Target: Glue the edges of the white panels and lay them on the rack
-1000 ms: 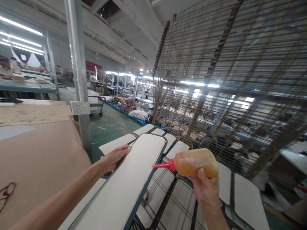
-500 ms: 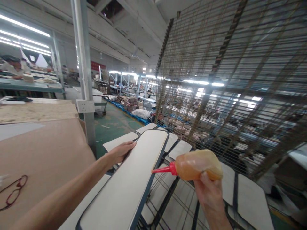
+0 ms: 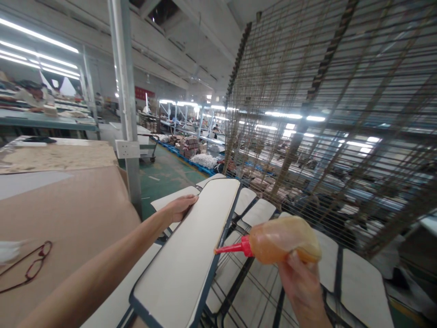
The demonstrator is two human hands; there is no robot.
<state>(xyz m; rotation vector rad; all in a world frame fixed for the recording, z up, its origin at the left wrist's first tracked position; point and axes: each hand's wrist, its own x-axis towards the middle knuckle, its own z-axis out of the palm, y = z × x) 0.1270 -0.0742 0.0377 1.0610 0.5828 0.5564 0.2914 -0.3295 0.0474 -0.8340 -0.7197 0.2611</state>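
My left hand (image 3: 182,206) grips the left edge of a long cream panel (image 3: 191,246) with a dark blue border, fingers closed around it. The panel is tilted, its upper end pointing away from me. In my right hand (image 3: 302,282) is a squeeze bottle (image 3: 283,239) of amber liquid, lying on its side. Its red nozzle (image 3: 234,248) points left, and the tip is at the panel's right edge. A thin yellowish line runs along that edge above the tip. Beneath lie several similar cream panels (image 3: 362,282) with dark borders.
A wire rack (image 3: 307,91) leans up at the right over the panels. On the left stands a brown-covered table (image 3: 78,214) with eyeglasses (image 3: 36,266). A metal post (image 3: 128,91) with a socket box (image 3: 128,149) rises beside it. Another person (image 3: 32,95) sits far left.
The panel has shifted so its lower end shows more fully. The nozzle tip sits slightly lower along the panel's right edge. The whole view has moved slightly.
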